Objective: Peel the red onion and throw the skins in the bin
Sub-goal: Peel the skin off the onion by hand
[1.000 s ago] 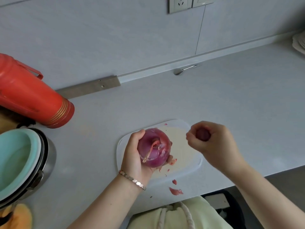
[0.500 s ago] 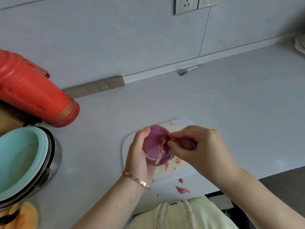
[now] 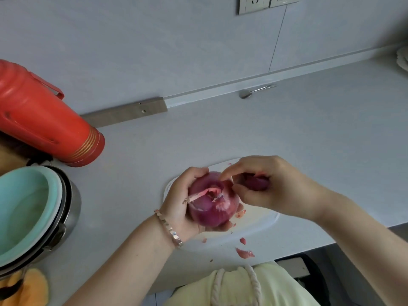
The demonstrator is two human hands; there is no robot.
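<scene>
head view, looking down at my own hands over the pale grey worktop [image 3: 309, 133]. my left hand [image 3: 176, 202] is wrapped round the round purple-red onion [image 3: 213, 206], fingers curled under it and thumb up its far side. it holds the onion just above the white plastic chopping board [image 3: 262, 219], so falling bits land there rather than on the floor. the stalk end is turned toward my right hand [image 3: 280, 186], where the dry layers start. my right hand is closed on a wad of purple skins [image 3: 256, 183], tucked into the palm by the lower fingers. that leaves the forefinger [image 3: 231, 172] free to reach for the onion's top. i judge it is going for the next piece, near the pale loose strip of skin [image 3: 202, 193] curling off toward my left thumb.

a few pink skin scraps [image 3: 244, 253] lie on the worktop near its front edge, with smaller flecks on the board. those will need gathering too.

i cannot tell where the bin is. a steel pot with a mint-green lining [image 3: 24, 208] sits at the left, partly cut off, beside a red plastic thermos flask [image 3: 44, 122] that looks tilted. something dark [image 3: 313, 270] shows below the worktop edge but is too hidden to name. the underside of the onion and my left fingertips are out of sight. how much skin remains there i cannot say.
</scene>
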